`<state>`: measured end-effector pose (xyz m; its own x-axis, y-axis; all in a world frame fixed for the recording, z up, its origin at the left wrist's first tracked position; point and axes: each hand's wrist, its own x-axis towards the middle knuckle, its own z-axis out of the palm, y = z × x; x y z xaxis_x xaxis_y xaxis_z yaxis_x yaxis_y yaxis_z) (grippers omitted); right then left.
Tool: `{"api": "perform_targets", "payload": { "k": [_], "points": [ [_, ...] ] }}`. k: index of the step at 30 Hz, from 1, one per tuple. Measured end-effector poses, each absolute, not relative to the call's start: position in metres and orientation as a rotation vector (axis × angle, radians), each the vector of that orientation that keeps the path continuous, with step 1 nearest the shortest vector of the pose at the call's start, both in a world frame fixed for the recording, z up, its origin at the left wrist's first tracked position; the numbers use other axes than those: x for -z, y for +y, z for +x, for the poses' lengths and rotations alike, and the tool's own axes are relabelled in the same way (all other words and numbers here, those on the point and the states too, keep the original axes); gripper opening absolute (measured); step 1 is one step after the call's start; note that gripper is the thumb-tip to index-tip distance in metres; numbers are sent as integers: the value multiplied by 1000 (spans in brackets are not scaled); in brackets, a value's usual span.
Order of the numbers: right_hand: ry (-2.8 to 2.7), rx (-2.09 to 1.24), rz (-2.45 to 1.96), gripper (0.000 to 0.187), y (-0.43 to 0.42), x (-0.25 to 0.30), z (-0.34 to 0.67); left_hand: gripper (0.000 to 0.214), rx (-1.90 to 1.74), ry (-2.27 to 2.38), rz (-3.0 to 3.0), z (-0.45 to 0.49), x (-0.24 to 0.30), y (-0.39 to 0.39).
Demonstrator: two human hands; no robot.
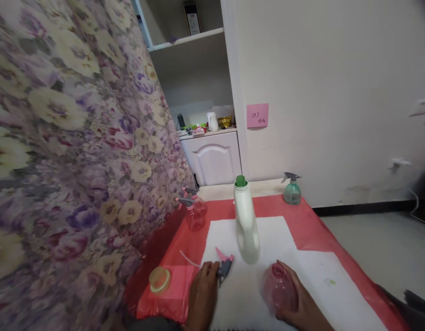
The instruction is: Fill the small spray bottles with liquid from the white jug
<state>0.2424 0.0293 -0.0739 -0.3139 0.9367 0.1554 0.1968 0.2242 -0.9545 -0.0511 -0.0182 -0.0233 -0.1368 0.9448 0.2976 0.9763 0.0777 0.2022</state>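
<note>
My right hand (pixel 298 301) is wrapped around the side of a clear pink spray bottle (pixel 279 289), whose neck has no sprayer on it. My left hand (pixel 203 289) has its fingers closed at the end of a grey and pink trigger sprayer (pixel 225 267), low over the white cloth. A thin clear dip tube (pixel 189 259) sticks out to the left behind that hand. Between and beyond both hands stands a tall pale-green jug (pixel 246 220), uncapped, with green showing at its mouth.
Two pink spray bottles (pixel 195 216) stand at the left back, and a green spray bottle (pixel 292 193) at the right back. A yellowish cap (pixel 159 279) lies left on the red table cover (pixel 267 207). White cloths (pixel 319 271) cover the middle. A floral curtain (pixel 95 184) borders the left.
</note>
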Motion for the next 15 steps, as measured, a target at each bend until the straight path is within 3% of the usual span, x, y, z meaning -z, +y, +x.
{"api": "perform_targets", "payload": {
  "k": [8,15],
  "points": [
    [-1764,-1112,-1121,102,29,82,246,41,587,-2146,-1976,-58,53,-19],
    [-1796,-987,-1185,95,38,105,256,34,720,-1992,-1942,-63,68,-18]
  ]
}}
